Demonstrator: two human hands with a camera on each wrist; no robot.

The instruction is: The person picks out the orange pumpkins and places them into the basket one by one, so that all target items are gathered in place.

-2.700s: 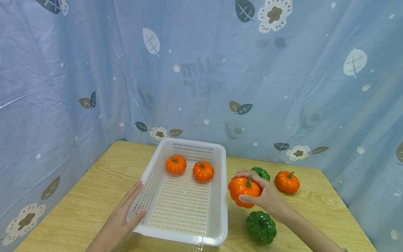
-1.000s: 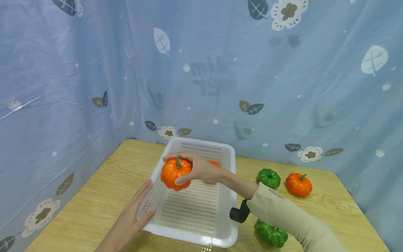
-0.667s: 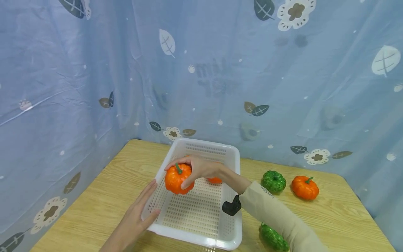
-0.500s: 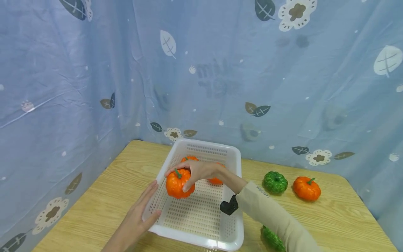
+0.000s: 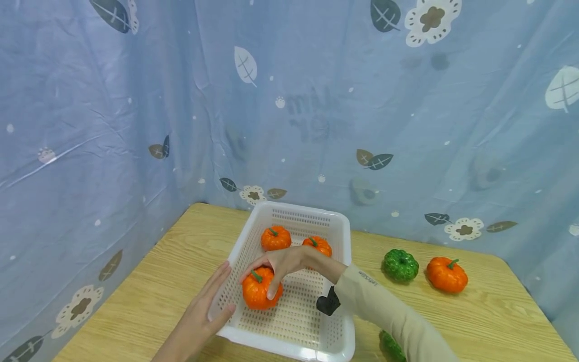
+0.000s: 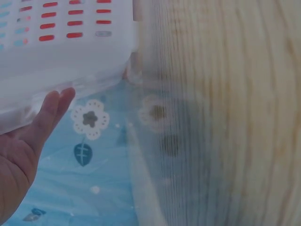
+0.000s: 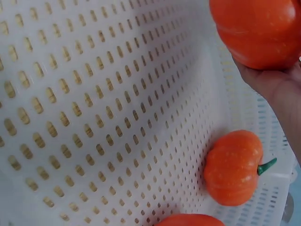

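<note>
My right hand (image 5: 289, 261) grips a small orange pumpkin (image 5: 257, 291) with a green stem, low inside the white plastic basket (image 5: 285, 347), near its left wall. The right wrist view shows this pumpkin close to the perforated wall, cut off by the frame's top. Two more orange pumpkins sit toward the basket's back: one at the left (image 5: 276, 238), the other at the right (image 5: 317, 245), partly covered by the right hand and wrist. My left hand (image 5: 203, 314), fingers straight, rests against the basket's left side. In the left wrist view its fingers touch the basket's outer edge.
Right of the basket, a green pumpkin (image 5: 400, 265) and an orange pumpkin (image 5: 447, 275) lie on the wooden table (image 5: 493, 311). Another green pumpkin (image 5: 390, 347) is partly hidden by the right sleeve (image 5: 384, 306). A blue patterned curtain (image 5: 316, 100) surrounds the back and left.
My right hand has carried the orange pumpkin from the table right of the basket over the rim, then lowered it inside toward the front left. The left hand stays at the basket's side.
</note>
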